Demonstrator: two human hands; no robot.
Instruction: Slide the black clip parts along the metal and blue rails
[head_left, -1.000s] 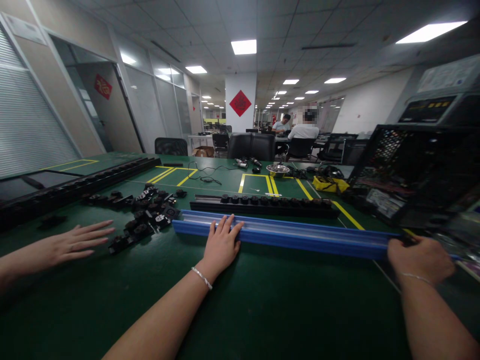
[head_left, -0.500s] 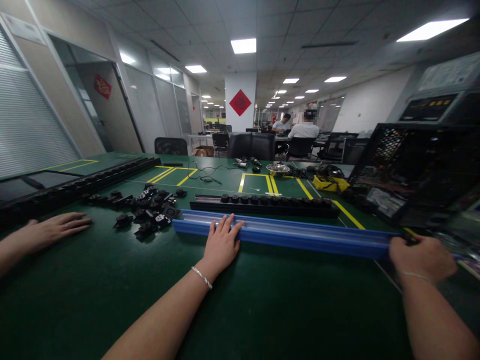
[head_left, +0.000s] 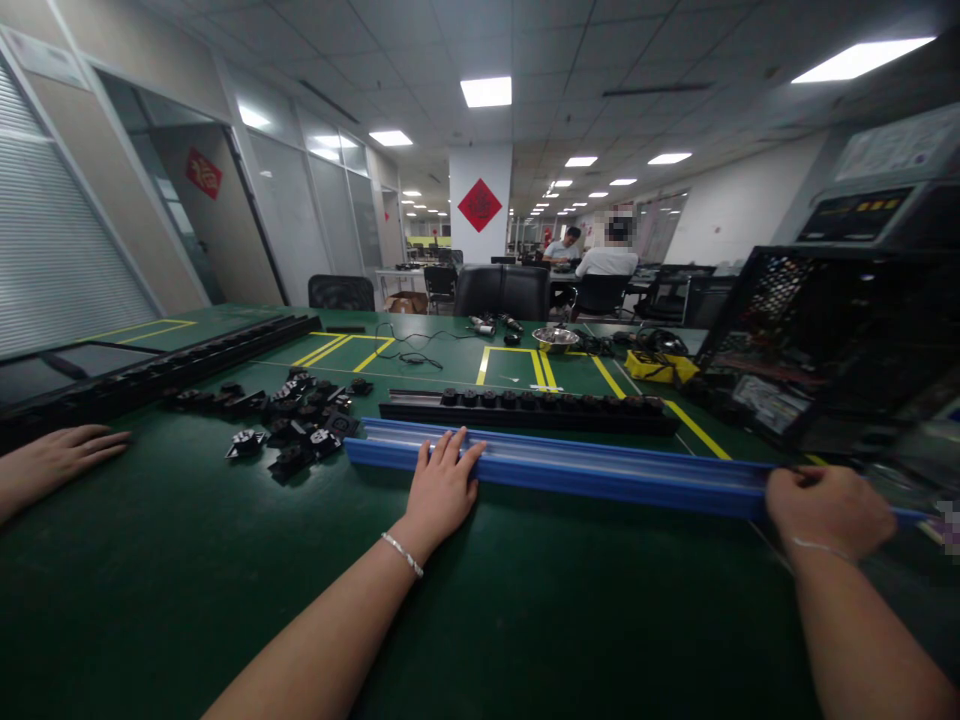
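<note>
A long blue channel rail lies across the green table in front of me. My left hand, with a twisted bracelet above it, rests over the rail's left part, fingers spread across its top. At the rail's right end my right hand is closed, thumb and forefinger pinched. A dark spot shows between them, too hidden to name. Left of the rail is a loose heap of small black parts, some with white faces. Just behind it runs a black rail fitted with a row of round black parts.
Another person's hand lies at the left edge. A long filled black rail stretches along the far left. Farther back are a metal bowl, cables and a yellow bundle. An opened computer case stands at right.
My right hand has shifted slightly left along the rail's end. My left hand stays put. The other person's hand has drawn back left from the heap, where a few black parts have moved.
</note>
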